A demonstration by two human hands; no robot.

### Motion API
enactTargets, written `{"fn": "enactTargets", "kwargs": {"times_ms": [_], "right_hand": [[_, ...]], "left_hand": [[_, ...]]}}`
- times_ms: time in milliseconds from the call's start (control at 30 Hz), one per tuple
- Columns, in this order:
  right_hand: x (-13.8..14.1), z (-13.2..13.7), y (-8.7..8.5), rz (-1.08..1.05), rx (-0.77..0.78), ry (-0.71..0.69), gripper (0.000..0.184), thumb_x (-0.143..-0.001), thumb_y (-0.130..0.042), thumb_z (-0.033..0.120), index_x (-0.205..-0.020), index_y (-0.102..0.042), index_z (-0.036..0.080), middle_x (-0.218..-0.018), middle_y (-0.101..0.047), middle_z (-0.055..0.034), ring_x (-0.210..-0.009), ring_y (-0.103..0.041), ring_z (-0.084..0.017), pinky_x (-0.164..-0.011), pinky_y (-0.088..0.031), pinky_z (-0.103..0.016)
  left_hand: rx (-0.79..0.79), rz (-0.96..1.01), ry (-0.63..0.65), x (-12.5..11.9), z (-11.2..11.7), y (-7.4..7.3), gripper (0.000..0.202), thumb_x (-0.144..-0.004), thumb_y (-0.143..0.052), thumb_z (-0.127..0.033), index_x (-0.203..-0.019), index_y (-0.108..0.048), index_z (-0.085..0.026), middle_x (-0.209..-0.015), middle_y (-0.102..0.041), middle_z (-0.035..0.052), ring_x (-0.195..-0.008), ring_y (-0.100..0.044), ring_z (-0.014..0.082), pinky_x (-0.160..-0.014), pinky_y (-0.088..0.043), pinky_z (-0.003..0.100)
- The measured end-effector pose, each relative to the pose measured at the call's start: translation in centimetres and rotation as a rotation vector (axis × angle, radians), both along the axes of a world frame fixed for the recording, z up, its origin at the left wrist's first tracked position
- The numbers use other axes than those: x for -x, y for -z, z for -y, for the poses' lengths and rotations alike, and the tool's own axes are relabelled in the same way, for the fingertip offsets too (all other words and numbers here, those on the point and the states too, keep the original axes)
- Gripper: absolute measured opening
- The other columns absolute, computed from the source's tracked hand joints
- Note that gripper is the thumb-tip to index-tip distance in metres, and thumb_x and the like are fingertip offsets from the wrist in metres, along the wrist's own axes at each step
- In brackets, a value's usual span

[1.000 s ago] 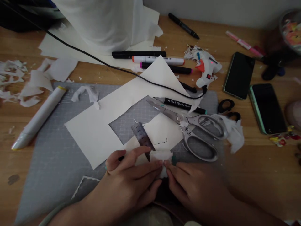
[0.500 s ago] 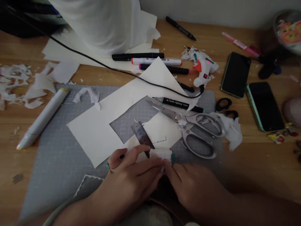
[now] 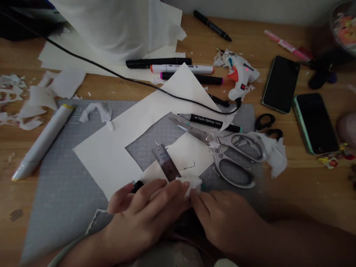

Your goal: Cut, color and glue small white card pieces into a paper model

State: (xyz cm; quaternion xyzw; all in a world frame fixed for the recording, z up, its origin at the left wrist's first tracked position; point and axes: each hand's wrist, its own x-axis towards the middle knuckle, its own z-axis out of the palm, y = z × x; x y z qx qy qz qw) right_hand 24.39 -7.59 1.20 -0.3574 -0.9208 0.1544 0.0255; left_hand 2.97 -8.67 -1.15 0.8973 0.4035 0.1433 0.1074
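My left hand [image 3: 150, 211] and my right hand [image 3: 225, 215] meet near the bottom centre, over the front of the cutting mat [image 3: 58, 178]. Between their fingertips is a small white crumpled piece of paper [image 3: 194, 182], its lower part hidden by the fingers. Both hands are closed on it. Just beyond lies a short metal ruler [image 3: 166, 163] on white paper with a pen-drawn line. A black pen or marker end [image 3: 137, 186] shows behind my left fingers. Large silver scissors [image 3: 219, 142] rest to the right, blades pointing left.
An L-shaped white sheet [image 3: 102, 155] lies on the mat. A glue gun [image 3: 241, 79] trails a black cord across the desk. Several markers, including a grey one [image 3: 43, 142], lie around. Two phones [image 3: 281, 84] are at right; paper scraps [image 3: 36, 98] at left.
The left fingers have shifted and now cover more to the left of the paper piece. Both hands stay together on it. The view has moved slightly.
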Motion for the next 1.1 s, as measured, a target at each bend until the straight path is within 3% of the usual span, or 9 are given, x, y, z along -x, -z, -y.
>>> {"fn": "enactTargets", "kwargs": {"times_ms": [100, 167, 267, 500, 733, 1100], "right_hand": [[-0.1, -0.3, -0.5, -0.002, 0.011, 0.03, 0.015, -0.072, -0.053, 0.006, -0.083, -0.063, 0.011, -0.061, -0.062, -0.0036, -0.048, -0.051, -0.015, -0.045, -0.023, -0.029], [-0.1, -0.5, -0.8, -0.006, -0.02, 0.076, 0.016, -0.072, -0.054, 0.006, -0.084, -0.063, 0.013, -0.06, -0.059, -0.0014, -0.049, -0.051, -0.015, -0.046, -0.024, -0.03], [0.0, -0.6, -1.0, 0.001, -0.082, 0.129, 0.02, -0.075, -0.053, 0.006, -0.09, -0.064, 0.013, -0.058, -0.058, 0.0005, -0.049, -0.053, -0.015, -0.048, -0.026, -0.031], [0.6, -0.2, -0.5, 0.087, -0.113, 0.125, 0.027, -0.075, -0.055, 0.005, -0.1, -0.065, 0.009, -0.057, -0.06, 0.0, -0.048, -0.055, -0.015, -0.046, -0.026, -0.03], [0.8, 0.1, -0.3, 0.072, -0.161, 0.085, 0.028, -0.077, -0.05, 0.003, -0.103, -0.061, 0.002, -0.059, -0.061, -0.0023, -0.048, -0.056, -0.016, -0.043, -0.027, -0.03], [0.6, -0.3, -0.6, 0.1, -0.11, 0.088, 0.018, -0.083, -0.049, 0.005, -0.097, -0.06, 0.008, -0.06, -0.062, -0.0013, -0.048, -0.056, -0.016, -0.044, -0.026, -0.03]], "left_hand": [[0.013, -0.063, -0.111, -0.6, -0.3, -0.3, 0.028, -0.096, -0.043, -0.041, -0.116, -0.062, -0.036, -0.11, -0.067, -0.0074, -0.098, -0.055, 0.0169, -0.099, -0.025, 0.034], [0.019, -0.088, -0.126, -0.9, -0.5, -0.7, 0.03, -0.097, -0.04, -0.039, -0.113, -0.064, -0.033, -0.107, -0.069, -0.0047, -0.095, -0.055, 0.0177, -0.094, -0.028, 0.034], [0.037, -0.113, -0.067, -0.9, -0.4, -1.0, 0.03, -0.097, -0.038, -0.033, -0.11, -0.065, -0.035, -0.109, -0.068, -0.0035, -0.095, -0.054, 0.0186, -0.088, -0.03, 0.035], [0.033, -0.141, -0.063, -0.8, -0.2, -0.8, 0.027, -0.096, -0.041, -0.037, -0.11, -0.064, -0.039, -0.11, -0.065, -0.0055, -0.095, -0.05, 0.0193, -0.087, -0.028, 0.036], [0.037, 0.009, 0.01, -0.9, -0.5, -1.0, 0.038, -0.1, -0.03, -0.026, -0.107, -0.067, -0.027, -0.096, -0.069, -0.0051, -0.089, -0.05, 0.0147, -0.083, -0.03, 0.03], [0.1, 0.049, -0.076, -1.0, -0.3, -0.7, 0.028, -0.097, -0.04, -0.028, -0.106, -0.067, -0.028, -0.108, -0.07, -0.0069, -0.104, -0.054, 0.0183, -0.097, -0.023, 0.035]]}}
